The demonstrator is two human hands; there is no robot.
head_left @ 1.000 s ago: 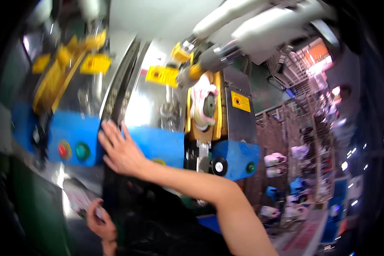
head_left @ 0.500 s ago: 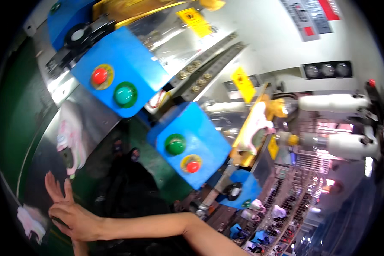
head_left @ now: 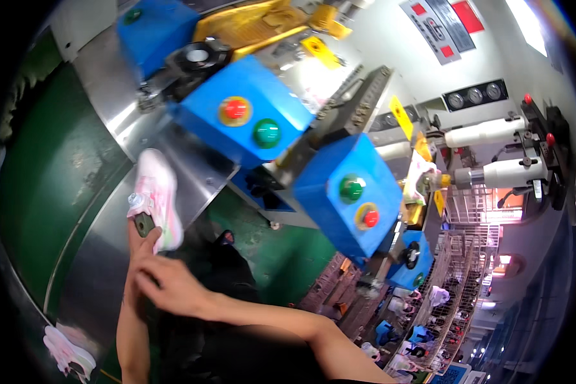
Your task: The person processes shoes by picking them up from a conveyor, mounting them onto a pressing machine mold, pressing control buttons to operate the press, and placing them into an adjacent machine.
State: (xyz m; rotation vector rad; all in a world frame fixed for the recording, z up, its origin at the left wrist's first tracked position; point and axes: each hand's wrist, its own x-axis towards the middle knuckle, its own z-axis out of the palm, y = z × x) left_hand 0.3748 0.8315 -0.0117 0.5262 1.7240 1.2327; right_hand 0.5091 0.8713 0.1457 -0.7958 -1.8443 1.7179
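Note:
A white and pink sneaker (head_left: pixel 162 185) lies on the metal bench top (head_left: pixel 93 256) at the left, its opening toward me. My left hand (head_left: pixel 141 241) grips the sneaker at the edge of its opening; some of its fingers are hidden. Just beside it, over the left wrist, my right hand (head_left: pixel 173 286) hangs loosely curled and slightly blurred. A gap shows between its thumb and fingers, with nothing visible in it. Another white and pink sneaker (head_left: pixel 67 352) rests at the lower left.
Two blue control boxes (head_left: pixel 243 112) with red and green push buttons jut out from the white machine (head_left: pixel 390 38). Another pale shoe (head_left: pixel 421 176) sits in the machine by the white cylinders (head_left: pixel 512 173). Wire racks (head_left: pixel 454 275) holding several shoes stand at the right.
My left hand has moved from beside the sneaker to its opening and taken hold of it. The right hand has shifted right, off the left hand. The whole view has swung.

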